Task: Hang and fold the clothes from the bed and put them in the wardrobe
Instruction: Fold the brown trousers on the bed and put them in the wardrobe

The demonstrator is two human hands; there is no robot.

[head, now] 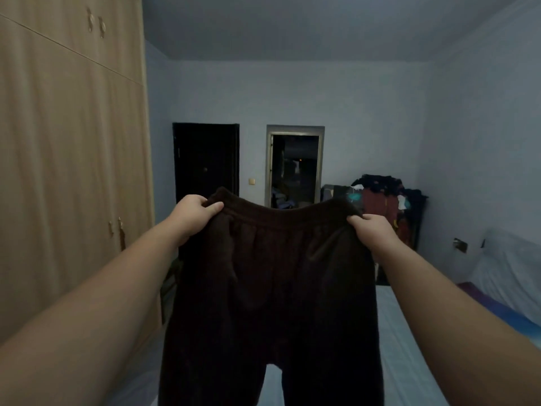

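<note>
A: What colour are the trousers in the near middle?

B: Very dark brown, nearly black, plain, with no print that shows in this dim light.

A: And the wardrobe on the left?

B: Light tan wood with a faint upright grain.

A: The bed?

B: Its sheet is pale blue, plain. On the right edge lies a strip of purple and brighter blue.

A: The walls?

B: Pale bluish grey, and the ceiling a darker grey.

A: Far end?

B: A black door on the left. Far right, a heap of clothes: black mostly, with dark red, a bit of teal and white.
</note>
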